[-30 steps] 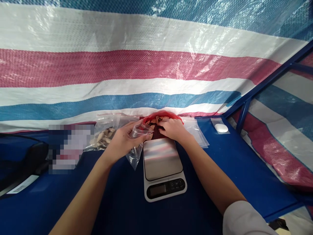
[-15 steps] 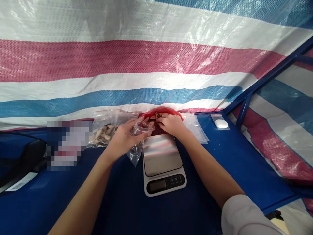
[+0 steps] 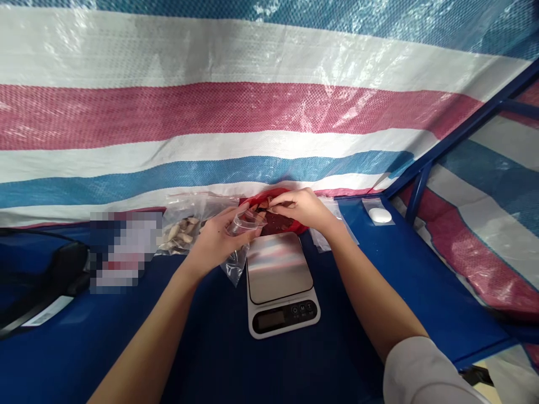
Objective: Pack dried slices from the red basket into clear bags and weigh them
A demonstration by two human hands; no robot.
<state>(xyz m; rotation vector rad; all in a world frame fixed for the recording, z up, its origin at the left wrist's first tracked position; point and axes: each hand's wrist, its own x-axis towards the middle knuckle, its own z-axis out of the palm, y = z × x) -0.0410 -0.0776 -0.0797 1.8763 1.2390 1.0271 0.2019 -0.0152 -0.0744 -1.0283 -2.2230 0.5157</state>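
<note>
My left hand [image 3: 219, 238] is closed on a clear plastic bag [image 3: 233, 270], whose rounded mouth is held open beside the red container. A red plastic container [image 3: 298, 226] lies behind the scale, with brown dried pieces [image 3: 261, 206] at its left and crumbs on its dark red bottom. Over it, my right hand [image 3: 301, 206] has thumb and fingers pinched at a brown piece, partly hidden by the fingertips. Just in front is a white kitchen scale [image 3: 281, 275] with a metal plate; no reading can be made out on its display.
Another clear bag [image 3: 181, 233] with pale brown pieces lies left. Flat clear bags [image 3: 322, 240] lie right of the container. Farther right, a white oval object [image 3: 379, 215] rests on a small bag. A black device [image 3: 54, 275] stands far left on the blue table [image 3: 400, 275]. Striped sheeting [image 3: 252, 109] hangs behind.
My right hand has drawn up and slightly back from the pieces, fingers now pinched. More of the container's bottom and its right wall show. My left hand keeps its hold on the bag.
</note>
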